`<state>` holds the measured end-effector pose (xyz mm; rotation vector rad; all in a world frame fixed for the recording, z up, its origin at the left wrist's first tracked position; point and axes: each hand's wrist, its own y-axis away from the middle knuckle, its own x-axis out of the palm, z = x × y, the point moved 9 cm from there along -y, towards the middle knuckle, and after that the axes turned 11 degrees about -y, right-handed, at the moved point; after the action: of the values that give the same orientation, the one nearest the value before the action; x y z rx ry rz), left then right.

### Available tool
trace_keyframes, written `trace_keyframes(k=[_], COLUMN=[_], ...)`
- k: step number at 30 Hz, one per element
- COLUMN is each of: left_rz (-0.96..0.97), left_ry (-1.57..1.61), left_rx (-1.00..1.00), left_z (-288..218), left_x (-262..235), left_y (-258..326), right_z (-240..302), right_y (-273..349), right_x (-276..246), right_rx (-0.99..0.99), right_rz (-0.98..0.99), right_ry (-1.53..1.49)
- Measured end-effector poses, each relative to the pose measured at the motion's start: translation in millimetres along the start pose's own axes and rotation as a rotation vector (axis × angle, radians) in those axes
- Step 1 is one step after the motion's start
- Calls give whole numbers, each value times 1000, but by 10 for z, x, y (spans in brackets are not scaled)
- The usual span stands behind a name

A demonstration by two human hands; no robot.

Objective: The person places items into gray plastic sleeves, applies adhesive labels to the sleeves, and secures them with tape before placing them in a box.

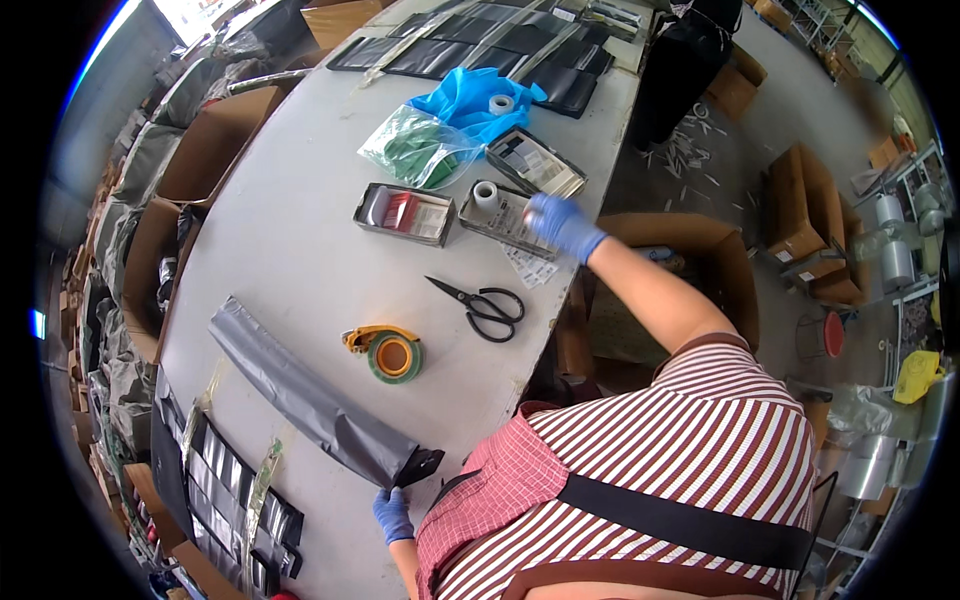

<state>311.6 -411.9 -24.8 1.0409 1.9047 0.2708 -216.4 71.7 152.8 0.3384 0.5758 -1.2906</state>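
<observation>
A long grey plastic mailing bag (310,395) lies slantwise across the table, its near end dark and folded. My left hand (393,515), in a blue glove, pinches the bag's near edge. Further off, my right hand (568,228), also gloved in blue, reaches over the right end of an open tray (505,222) of printed labels with a small white roll (486,195). Its fingers are closed together; what they hold, if anything, I cannot make out. A sheet of labels (528,265) sticks out beside that tray, below my right wrist.
Black-handled scissors (480,303) and a tape dispenser (388,353) lie mid-table. Beyond are two more label trays (405,213), a clear bag of green material (420,150) and blue plastic (470,100). Taped dark packages (225,485) lie near left. An open carton (700,230) stands right of the table.
</observation>
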Motion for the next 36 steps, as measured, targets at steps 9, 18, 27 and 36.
trace_keyframes(k=[9, 18, 27, 36], left_rz=[-175, -330, -321, -335], left_ry=[-103, -251, -322, -299], left_rx=[-82, -67, -109, -20], left_z=[-157, -217, -309, -179], left_x=[-36, -73, -33, -46], left_y=[130, 182, 211, 340], right_z=[518, 533, 484, 865], right_y=[-982, -1449, -1427, -1275], right_x=[692, 2098, 2002, 2016], right_rx=[-412, -257, -206, -301], right_rz=[193, 496, 333, 230], right_ry=[16, 638, 598, 351])
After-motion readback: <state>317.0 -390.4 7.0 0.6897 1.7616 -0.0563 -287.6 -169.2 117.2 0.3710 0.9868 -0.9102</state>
